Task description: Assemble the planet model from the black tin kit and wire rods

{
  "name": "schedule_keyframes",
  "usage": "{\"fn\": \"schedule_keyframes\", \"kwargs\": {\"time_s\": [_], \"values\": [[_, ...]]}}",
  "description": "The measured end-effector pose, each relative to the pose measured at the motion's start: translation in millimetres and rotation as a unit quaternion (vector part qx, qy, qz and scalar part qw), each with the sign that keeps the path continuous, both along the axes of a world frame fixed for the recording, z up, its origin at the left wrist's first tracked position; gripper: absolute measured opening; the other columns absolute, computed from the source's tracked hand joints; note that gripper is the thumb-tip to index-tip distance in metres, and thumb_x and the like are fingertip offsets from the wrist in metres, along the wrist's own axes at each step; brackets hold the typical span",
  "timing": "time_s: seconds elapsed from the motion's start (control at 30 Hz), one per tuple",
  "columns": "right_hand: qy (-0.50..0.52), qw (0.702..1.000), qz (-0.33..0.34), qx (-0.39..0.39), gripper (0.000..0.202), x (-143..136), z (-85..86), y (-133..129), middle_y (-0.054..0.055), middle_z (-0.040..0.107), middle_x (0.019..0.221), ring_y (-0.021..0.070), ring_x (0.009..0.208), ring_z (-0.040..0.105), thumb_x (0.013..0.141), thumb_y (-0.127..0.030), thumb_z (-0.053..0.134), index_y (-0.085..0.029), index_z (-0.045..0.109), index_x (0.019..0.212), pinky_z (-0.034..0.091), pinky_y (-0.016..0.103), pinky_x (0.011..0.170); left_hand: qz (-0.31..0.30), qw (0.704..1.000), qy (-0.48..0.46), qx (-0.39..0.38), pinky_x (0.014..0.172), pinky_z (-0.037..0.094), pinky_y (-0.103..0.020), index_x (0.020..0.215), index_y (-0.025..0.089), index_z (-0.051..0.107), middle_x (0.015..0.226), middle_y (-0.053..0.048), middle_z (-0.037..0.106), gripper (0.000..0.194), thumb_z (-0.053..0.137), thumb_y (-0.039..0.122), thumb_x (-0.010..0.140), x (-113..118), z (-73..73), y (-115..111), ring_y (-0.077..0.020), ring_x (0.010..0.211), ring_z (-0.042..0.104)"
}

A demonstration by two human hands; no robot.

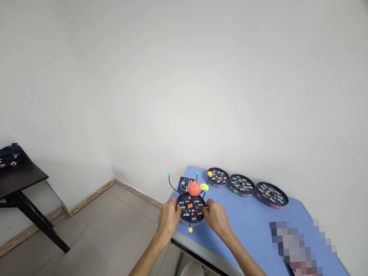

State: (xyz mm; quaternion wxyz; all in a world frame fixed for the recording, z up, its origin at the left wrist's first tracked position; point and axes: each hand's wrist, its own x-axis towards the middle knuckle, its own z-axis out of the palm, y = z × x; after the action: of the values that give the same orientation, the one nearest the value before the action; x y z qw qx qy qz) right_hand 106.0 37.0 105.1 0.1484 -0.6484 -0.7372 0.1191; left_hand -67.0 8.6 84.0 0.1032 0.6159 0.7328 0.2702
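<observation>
A planet model point(194, 189) with a red central ball and small blue, yellow and orange balls on curved black rods stands on a round black tray point(187, 217) printed with planets. My left hand point(169, 218) grips the tray's left rim, fingers closed on it. On the opposite rim, my right hand point(216, 216) is closed in the same way. Behind the tray lies a dark printed card point(185, 183), partly hidden by the model.
Three round printed trays point(218, 176), point(242, 184), point(271, 194) line the back of the blue table point(238, 223). A pixelated item point(296, 252) lies at front right. A dark table point(15, 179) with a patterned bag point(2, 158) stands far left.
</observation>
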Motion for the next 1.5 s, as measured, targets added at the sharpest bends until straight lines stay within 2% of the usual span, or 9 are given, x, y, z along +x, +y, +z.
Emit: {"fn": "schedule_keyframes", "kwargs": {"time_s": [0.3,0.53,0.77,0.93,1.3,1.5], "values": [[-0.011,1.000,0.001,0.002,0.023,-0.9,-5.7,0.9,0.013,0.074,0.083,0.0197,0.076,0.066,0.084,-0.005,0.044,-0.014,0.065,0.083,0.026,0.028,0.058,0.001,0.999,-0.034,0.016,0.057,0.029,-0.025,0.077,0.018,0.059,0.063,0.000,0.060,0.020,0.046,0.004,0.084,-1.1,-6.2,1.6,-0.0166,0.064,0.060],[-0.015,1.000,0.006,-0.004,0.023,-1.3,-8.3,3.0,0.015,0.075,0.088,0.0207,0.079,0.067,0.085,-0.006,0.043,-0.013,0.066,0.086,0.027,0.028,0.058,0.003,0.995,-0.094,0.026,0.056,0.031,-0.023,0.069,0.018,0.055,0.055,0.005,0.049,0.021,0.048,0.004,0.083,-1.8,-12.2,3.8,-0.0136,0.058,0.055],[-0.020,1.000,0.002,-0.008,0.022,-0.4,-10.9,4.6,0.015,0.073,0.089,0.0203,0.079,0.067,0.087,-0.008,0.043,-0.012,0.065,0.087,0.027,0.028,0.058,0.015,0.978,-0.209,-0.003,0.038,0.032,-0.018,0.082,0.017,0.055,0.051,0.010,0.045,0.012,0.047,0.009,0.086,-0.3,-20.1,6.3,-0.0087,0.038,0.050],[-0.024,1.000,0.002,-0.008,0.022,-1.5,-10.3,5.7,0.015,0.073,0.088,0.0205,0.079,0.067,0.087,-0.007,0.043,-0.013,0.065,0.087,0.026,0.028,0.058,0.010,0.966,-0.259,-0.001,0.030,0.031,-0.016,0.082,0.017,0.054,0.051,0.010,0.046,0.012,0.046,0.010,0.087,0.0,-21.0,6.5,-0.0082,0.035,0.048],[-0.031,0.999,0.006,-0.017,0.022,-2.2,-9.7,7.6,0.016,0.074,0.089,0.0224,0.081,0.068,0.087,-0.007,0.044,-0.013,0.065,0.091,0.027,0.028,0.058,0.013,0.959,-0.284,0.000,0.028,0.030,-0.016,0.080,0.017,0.055,0.049,0.011,0.044,0.009,0.049,0.013,0.085,-3.0,-26.2,8.9,-0.0080,0.032,0.045],[-0.034,0.999,0.011,-0.011,0.024,-3.6,-5.6,9.1,0.014,0.074,0.090,0.0225,0.083,0.068,0.083,-0.005,0.046,-0.015,0.066,0.091,0.027,0.028,0.058,0.015,0.959,-0.283,-0.011,0.028,0.030,-0.015,0.074,0.018,0.052,0.046,0.011,0.041,0.012,0.049,0.010,0.082,-3.9,-24.1,9.0,-0.0080,0.032,0.044]]}}
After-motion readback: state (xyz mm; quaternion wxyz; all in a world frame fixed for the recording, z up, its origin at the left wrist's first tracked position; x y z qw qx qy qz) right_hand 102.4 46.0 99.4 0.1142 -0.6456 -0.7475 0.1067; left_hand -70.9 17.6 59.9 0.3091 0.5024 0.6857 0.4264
